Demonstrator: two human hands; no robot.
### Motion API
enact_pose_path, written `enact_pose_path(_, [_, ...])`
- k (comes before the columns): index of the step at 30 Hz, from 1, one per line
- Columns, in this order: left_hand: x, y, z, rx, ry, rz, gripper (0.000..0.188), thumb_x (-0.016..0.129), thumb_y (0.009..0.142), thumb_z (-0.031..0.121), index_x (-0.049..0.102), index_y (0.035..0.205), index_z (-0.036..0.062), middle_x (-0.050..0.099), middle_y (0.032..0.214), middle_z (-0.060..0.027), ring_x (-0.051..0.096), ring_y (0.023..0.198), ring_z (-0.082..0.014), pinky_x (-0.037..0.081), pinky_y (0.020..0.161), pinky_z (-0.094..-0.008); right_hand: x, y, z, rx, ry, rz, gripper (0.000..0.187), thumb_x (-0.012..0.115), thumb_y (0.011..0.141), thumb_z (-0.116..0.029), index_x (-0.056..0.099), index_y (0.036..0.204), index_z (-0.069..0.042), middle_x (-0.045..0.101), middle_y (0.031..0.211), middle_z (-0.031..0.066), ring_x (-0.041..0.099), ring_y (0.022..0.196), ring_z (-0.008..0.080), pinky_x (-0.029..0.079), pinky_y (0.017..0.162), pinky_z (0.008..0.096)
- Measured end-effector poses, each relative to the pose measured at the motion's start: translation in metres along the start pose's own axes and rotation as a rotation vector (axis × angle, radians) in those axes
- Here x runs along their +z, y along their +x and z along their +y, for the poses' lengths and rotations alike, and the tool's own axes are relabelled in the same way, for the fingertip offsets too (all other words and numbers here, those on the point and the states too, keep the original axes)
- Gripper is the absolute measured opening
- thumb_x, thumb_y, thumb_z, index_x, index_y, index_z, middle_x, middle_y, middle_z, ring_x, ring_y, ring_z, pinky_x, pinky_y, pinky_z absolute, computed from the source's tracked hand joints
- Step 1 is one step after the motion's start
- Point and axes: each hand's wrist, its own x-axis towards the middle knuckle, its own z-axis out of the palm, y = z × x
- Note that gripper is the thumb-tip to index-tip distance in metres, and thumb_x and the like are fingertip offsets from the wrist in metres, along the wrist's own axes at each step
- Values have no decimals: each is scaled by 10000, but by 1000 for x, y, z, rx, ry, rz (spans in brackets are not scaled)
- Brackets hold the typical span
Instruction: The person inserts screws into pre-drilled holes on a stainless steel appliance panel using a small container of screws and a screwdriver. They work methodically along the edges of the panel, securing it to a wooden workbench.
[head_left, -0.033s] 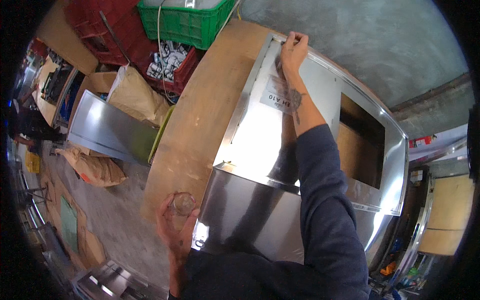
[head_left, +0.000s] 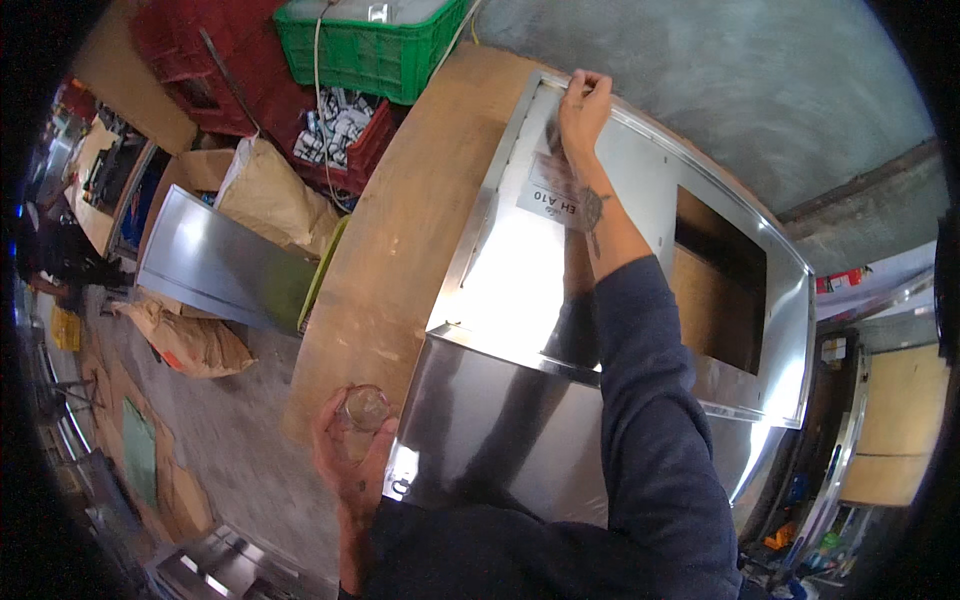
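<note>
A large shiny sheet-metal housing (head_left: 510, 415) lies on a wooden tabletop (head_left: 370, 230) in front of me. It has a rectangular opening (head_left: 720, 300) on its right side and a printed label (head_left: 548, 195) on the upper panel. My right arm reaches across it. At the far left corner, my right hand (head_left: 586, 115) pinches its fingers together over the folded rim; what is between them is too small to make out. Low on the left, beside the housing's near edge, my left hand (head_left: 350, 445) is wrapped round a small clear round container (head_left: 366, 408).
Behind the table on the left stand a green crate (head_left: 375, 45) and red crates (head_left: 190, 75), one with many small metallic parts (head_left: 338, 127). A paper sack (head_left: 270, 190) and a curved metal sheet (head_left: 215, 255) are left of the table. A grey wall (head_left: 720, 90) rises beyond.
</note>
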Motion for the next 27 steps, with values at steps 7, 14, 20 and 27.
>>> enact_pose_path(7, [-11,-1,51,-72,-9,-3,662,888,892,-15,548,1461,-33,656,1394,-182,665,1266,-252,557,1075,-383,-134,-80,-137,79,8,-367,271,681,1108,-259,660,1086,10,662,856,75,568,744,139,501,693,328])
enact_pose_path(14, [-13,-20,52,64,-202,-245,641,922,893,67,600,1440,-13,686,1347,-154,705,1164,-219,578,1002,-358,-311,-229,-282,299,1,-321,174,687,1121,-186,677,1121,-12,649,928,-17,488,762,28,415,655,213])
enact_pose_path(20, [-5,-62,63,215,-174,-537,613,936,885,119,642,1415,28,704,1332,-154,719,1125,-218,600,920,-356,-411,-352,-372,519,24,-67,119,697,1102,-112,659,1135,-4,672,1022,17,550,808,53,469,707,219])
enact_pose_path(27, [13,-143,107,462,-179,-826,633,957,837,126,653,1389,65,702,1374,-153,718,1153,-258,623,903,-363,-474,-421,-449,181,-231,-94,164,792,1007,-28,730,1159,-35,663,1114,81,623,825,123,513,660,263])
